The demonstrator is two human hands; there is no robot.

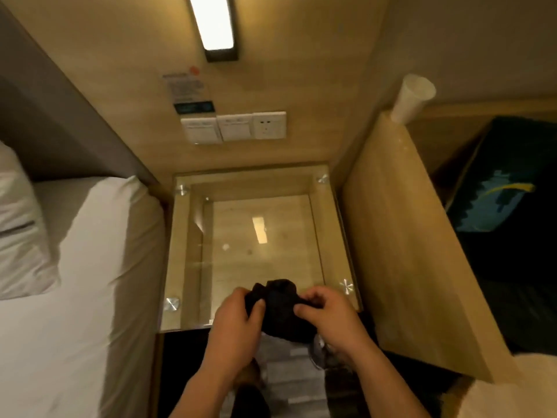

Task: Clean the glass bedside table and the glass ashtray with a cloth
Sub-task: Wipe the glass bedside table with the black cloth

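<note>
- I see both hands low in the head view, forearms coming up from the bottom edge and converging over the near edge of the glass desk [259, 236].
- My left hand [238, 321] is curled, thumb and fingers closed on the left side of a dark cloth [281, 309], knuckles toward the camera.
- My right hand [328, 315] mirrors it, fingers bent inward and pinching the right side of the same cloth (thumb tip pressed into the fabric).
- The cloth is bunched into a dark lump between the two hands, held above the near rim of the desk; I cannot tell whether it touches the glass.
- The glass top sits on round metal studs [171, 303] at its corners, with a wooden shelf visible through it and a ceiling-lamp reflection in the middle.
- A bed [75, 297] with white sheet lies just left of the desk; a pillow [18, 224] rests at its head.
- A wooden panel [407, 251] stands to the right, with a white cup [411, 98] at its far end.
- Wall switches and a socket [233, 126] sit on the wall above the desk.
</note>
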